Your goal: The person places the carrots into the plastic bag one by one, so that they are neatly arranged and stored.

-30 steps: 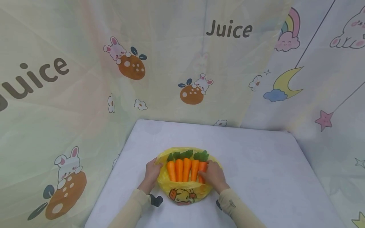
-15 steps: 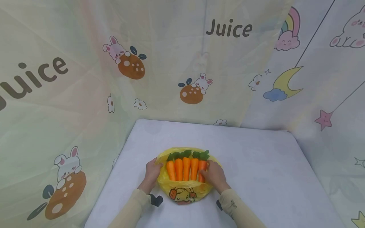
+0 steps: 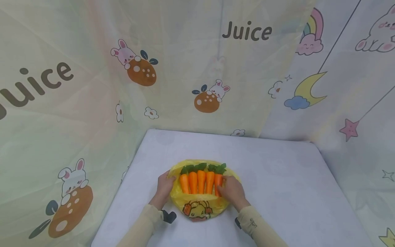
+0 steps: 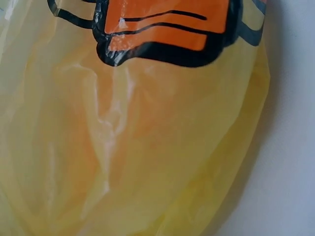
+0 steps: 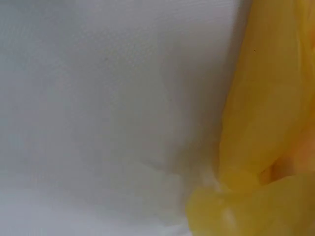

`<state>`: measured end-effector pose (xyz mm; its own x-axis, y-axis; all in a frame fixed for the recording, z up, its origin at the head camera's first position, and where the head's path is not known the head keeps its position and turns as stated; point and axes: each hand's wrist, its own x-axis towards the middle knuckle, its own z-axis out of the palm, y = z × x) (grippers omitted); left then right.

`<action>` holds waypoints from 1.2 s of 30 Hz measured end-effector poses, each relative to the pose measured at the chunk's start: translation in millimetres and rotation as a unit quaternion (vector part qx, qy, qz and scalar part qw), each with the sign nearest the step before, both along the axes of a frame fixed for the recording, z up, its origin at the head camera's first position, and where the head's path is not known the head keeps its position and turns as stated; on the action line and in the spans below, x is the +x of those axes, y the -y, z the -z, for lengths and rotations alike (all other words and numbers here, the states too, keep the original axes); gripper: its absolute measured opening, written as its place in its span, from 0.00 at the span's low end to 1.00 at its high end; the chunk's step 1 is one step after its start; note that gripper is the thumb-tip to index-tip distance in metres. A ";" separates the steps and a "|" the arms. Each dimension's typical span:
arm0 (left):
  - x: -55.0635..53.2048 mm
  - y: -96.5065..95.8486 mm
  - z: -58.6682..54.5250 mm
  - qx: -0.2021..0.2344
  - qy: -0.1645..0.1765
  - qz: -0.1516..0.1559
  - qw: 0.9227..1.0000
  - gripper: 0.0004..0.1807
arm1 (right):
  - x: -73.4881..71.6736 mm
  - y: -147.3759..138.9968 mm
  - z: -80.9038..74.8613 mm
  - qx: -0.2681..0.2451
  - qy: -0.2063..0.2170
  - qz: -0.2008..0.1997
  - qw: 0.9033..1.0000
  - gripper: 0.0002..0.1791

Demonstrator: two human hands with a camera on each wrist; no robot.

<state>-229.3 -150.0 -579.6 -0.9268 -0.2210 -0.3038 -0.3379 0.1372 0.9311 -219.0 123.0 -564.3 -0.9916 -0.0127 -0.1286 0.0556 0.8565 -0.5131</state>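
Several orange carrots (image 3: 201, 181) with green leafy tops (image 3: 197, 167) lie side by side in the mouth of a yellow plastic bag (image 3: 176, 197), their lower ends hidden behind its front edge. Printed on the bag's front is a cartoon duck (image 3: 197, 210) wearing orange headphones. My left hand (image 3: 165, 187) grips the bag's left rim. On the other side, my right hand (image 3: 232, 192) holds the rightmost carrot (image 3: 218, 181), thumb across it and fingers along its right side. In the left wrist view, the bag (image 4: 147, 137) and its print fill most of the picture, with orange showing through.
Bag and hands are on a white-covered table (image 3: 277, 185), toward its near side. Patterned cloth (image 3: 185, 44) with rabbits and lettering hangs beyond the far edge and at both sides. Dark straps (image 3: 169, 216) sit at the wrists.
The rightmost carrot and my right thumb have shifted slightly. The bag's front edge sits a little higher over the carrots. My left hand has kept its place.
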 end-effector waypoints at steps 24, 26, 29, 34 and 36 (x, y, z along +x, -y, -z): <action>-4.6 4.3 -9.7 0.022 -0.028 -0.001 0.999 0.29 | 9.2 1.2 -28.5 0.135 -0.062 -0.009 0.989 0.40; -5.7 5.9 -10.9 0.023 -0.030 0.001 0.999 0.29 | 8.8 1.1 -29.7 0.140 -0.068 -0.007 0.988 0.39; -6.6 7.4 -12.3 0.024 -0.031 0.002 0.999 0.29 | 8.7 0.7 -31.5 0.141 -0.072 -0.011 0.987 0.39; -5.9 5.6 -14.1 0.004 -0.010 0.005 1.000 0.32 | 9.6 -6.8 -35.0 0.110 -0.100 -0.018 0.989 0.38; -5.9 4.3 -15.4 -0.014 -0.009 0.010 1.000 0.34 | 9.6 -13.6 -36.7 0.097 -0.126 -0.015 0.987 0.37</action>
<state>-235.2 -154.3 -564.2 -0.9363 -0.2110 -0.2809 -0.3180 0.1695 0.9328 -209.4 136.6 -527.6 -0.9920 -0.0417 0.1188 -0.0795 0.9393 -0.3338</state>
